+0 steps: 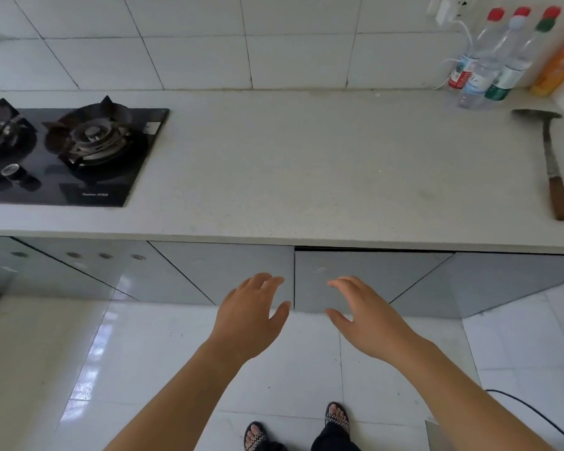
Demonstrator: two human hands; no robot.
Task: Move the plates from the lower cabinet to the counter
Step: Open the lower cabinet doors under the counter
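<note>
Plates are not in view; I judge they sit behind the closed lower cabinet doors point(365, 275) in the lower middle of the frame, under the counter point(306, 174), so the task is at its first step. Left of the seam between the 2 doors the left hand point(249, 317) hovers, fingers spread and relaxed, holding nothing; right of it the right hand point(370, 315) does likewise. Next, fingers must catch a door edge, no handle showing, and pull.

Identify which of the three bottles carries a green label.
The rightmost bottle, beside the orange container; the left bottle has a red label, the middle bottle pale blue.
</note>
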